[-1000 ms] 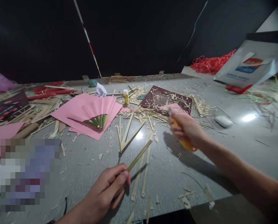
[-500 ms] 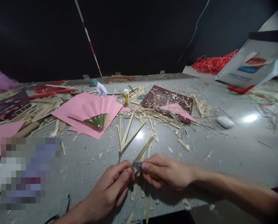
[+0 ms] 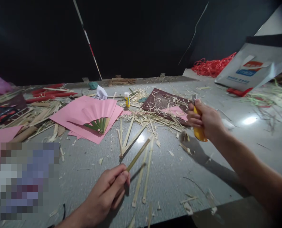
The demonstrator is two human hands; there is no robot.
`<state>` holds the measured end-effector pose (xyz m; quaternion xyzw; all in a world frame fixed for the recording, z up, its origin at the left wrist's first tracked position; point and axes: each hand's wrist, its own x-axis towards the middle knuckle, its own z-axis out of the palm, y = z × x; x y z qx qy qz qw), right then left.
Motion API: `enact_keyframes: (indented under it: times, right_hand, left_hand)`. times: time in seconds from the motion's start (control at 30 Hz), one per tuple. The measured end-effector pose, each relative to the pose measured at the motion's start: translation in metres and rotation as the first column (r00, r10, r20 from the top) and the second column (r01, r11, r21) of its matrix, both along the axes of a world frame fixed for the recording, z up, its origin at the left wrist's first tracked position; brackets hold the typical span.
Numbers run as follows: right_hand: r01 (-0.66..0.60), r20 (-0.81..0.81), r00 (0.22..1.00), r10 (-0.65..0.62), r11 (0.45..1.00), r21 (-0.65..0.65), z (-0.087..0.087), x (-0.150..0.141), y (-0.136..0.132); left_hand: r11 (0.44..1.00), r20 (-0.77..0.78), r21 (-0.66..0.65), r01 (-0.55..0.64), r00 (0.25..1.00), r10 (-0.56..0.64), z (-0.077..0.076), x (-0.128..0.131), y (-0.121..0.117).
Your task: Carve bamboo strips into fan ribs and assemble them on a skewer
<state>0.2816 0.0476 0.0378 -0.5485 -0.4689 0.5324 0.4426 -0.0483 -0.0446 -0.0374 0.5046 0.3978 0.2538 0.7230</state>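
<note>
Pinched in my left hand [image 3: 105, 193] is a greenish bamboo strip [image 3: 138, 155], slanting up and away to the right over the table. My right hand [image 3: 208, 120] grips a yellow utility knife [image 3: 199, 128], raised at the right with its grey blade end upward. Beside the held strip lie two pale bamboo slats [image 3: 147, 177], each with a small hole near its lower end. Beyond them, several slats joined at one end form a spread frame [image 3: 128, 144].
A pink paper fan [image 3: 100, 115] lies on pink sheets [image 3: 60, 112] at left. Near the back stand a glue stick [image 3: 127, 100] and a brown board [image 3: 155, 100] strewn with shavings. A white bag [image 3: 247, 66] and red plastic twine [image 3: 212, 66] sit at right.
My right hand has swung up and to the right with the knife, away from the bamboo strip. My left hand still holds the strip in nearly the same place.
</note>
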Motion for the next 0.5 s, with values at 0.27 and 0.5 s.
enact_keyframes:
  times: [0.27, 0.5]
  right_hand:
    - [-0.695, -0.262, 0.712, 0.652, 0.707, -0.132, -0.038, -0.049, -0.05]
    - [-0.745, -0.236, 0.666, 0.708, 0.647, -0.164, -0.044, -0.068, -0.053]
  left_hand:
    - [0.998, 0.024, -0.04, -0.039, 0.999, 0.04, 0.005, 0.01, 0.003]
    - [0.999, -0.066, 0.038, 0.038, 0.997, -0.035, 0.001, 0.007, 0.0]
